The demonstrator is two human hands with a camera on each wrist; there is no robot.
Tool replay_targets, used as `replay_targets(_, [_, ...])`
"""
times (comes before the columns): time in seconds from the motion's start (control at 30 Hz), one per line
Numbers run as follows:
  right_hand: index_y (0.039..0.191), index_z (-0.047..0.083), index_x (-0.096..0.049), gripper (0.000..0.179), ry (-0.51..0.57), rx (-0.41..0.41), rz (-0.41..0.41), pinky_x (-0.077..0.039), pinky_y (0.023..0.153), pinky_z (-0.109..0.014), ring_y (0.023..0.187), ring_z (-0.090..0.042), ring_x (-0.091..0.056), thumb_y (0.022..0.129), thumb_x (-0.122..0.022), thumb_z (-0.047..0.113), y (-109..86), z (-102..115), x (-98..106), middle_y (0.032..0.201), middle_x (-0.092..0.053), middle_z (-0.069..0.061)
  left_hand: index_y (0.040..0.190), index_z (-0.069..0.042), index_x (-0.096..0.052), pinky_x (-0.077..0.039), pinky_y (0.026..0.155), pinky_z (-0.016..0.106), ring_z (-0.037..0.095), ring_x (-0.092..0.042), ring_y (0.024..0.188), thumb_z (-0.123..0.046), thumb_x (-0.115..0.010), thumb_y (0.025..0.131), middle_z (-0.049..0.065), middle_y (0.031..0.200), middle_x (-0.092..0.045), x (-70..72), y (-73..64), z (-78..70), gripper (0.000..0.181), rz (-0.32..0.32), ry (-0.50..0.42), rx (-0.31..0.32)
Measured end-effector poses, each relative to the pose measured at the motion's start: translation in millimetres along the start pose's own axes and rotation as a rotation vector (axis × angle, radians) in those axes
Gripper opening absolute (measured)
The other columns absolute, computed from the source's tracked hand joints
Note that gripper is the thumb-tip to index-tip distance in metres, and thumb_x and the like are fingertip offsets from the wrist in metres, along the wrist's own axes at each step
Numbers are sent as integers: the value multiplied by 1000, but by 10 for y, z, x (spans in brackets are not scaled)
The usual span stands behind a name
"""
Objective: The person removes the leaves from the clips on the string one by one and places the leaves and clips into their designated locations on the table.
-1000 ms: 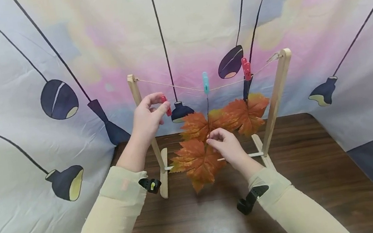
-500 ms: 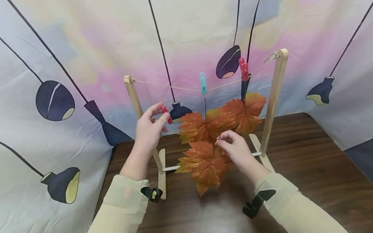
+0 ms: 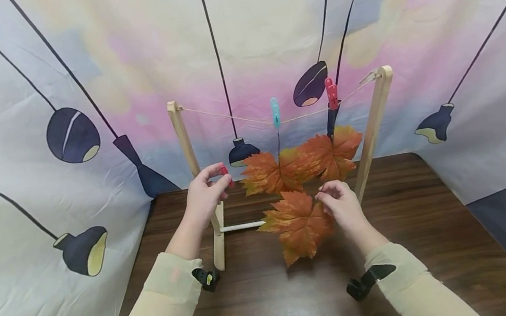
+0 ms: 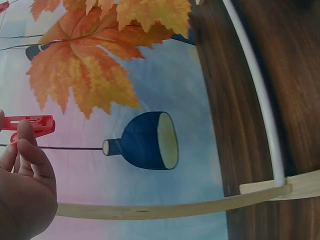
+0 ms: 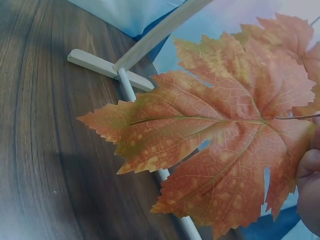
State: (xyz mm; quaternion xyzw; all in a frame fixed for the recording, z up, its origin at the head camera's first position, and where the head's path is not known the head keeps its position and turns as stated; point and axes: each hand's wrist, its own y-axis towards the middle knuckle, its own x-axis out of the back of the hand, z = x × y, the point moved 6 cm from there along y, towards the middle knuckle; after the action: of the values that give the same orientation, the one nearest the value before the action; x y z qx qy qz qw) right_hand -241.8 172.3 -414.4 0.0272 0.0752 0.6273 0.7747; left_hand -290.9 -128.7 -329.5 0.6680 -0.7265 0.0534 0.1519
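Note:
My left hand (image 3: 203, 196) pinches a red clothespin (image 4: 37, 124) between thumb and fingers, in front of the rack's left post. My right hand (image 3: 342, 207) pinches the thin stem of an orange maple leaf (image 3: 301, 223), which spreads out to the left of the fingers, low before the rack. Behind it, two more maple leaves hang from the string (image 3: 229, 115). A light-blue clothespin (image 3: 275, 113) holds the middle leaf (image 3: 264, 172) by its stem, and another red clothespin (image 3: 332, 94) holds the right leaf (image 3: 335, 156).
The string sags between two wooden posts, the left post (image 3: 182, 135) and the right post (image 3: 373, 132). A white crossbar (image 3: 242, 226) joins them low down. The rack stands on a dark wooden table (image 3: 260, 294) before a printed cloth backdrop (image 3: 149, 44).
My right hand has moved right and slightly down with its leaf, away from the middle hanging leaf. My left hand has lowered with the red clothespin. The hanging leaves stay put.

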Motion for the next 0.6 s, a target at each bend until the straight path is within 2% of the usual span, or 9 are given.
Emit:
replay_targets(0.13, [88, 7, -55, 11, -3, -18, -28, -43, 48, -20, 53, -9, -49, 88, -60, -3, -26, -25, 106, 74, -62, 3, 130, -10, -54, -44, 52, 23, 17, -57, 61, -22, -63, 92, 9, 120, -56, 7, -31, 97, 41, -6, -12, 7])
replay_targets(0.33, [89, 1, -53, 9, 36, -25, -65, -42, 47, -18, 52, -8, -48, 87, -61, -4, -64, -75, 242, 80, -59, 1, 129, -8, -53, -42, 51, 23, 11, -54, 58, -21, -63, 92, 11, 111, -57, 18, -88, 257, 41, -12, -45, 29])
replay_targets(0.6, [88, 6, -51, 11, 56, -94, -114, -40, 49, -19, 53, -8, -47, 90, -57, -2, -126, -158, 452, 74, -61, 5, 129, -7, -52, -42, 51, 22, 16, -52, 58, -17, -61, 92, 11, 113, -56, 54, -174, 496, 39, -24, -52, 68])
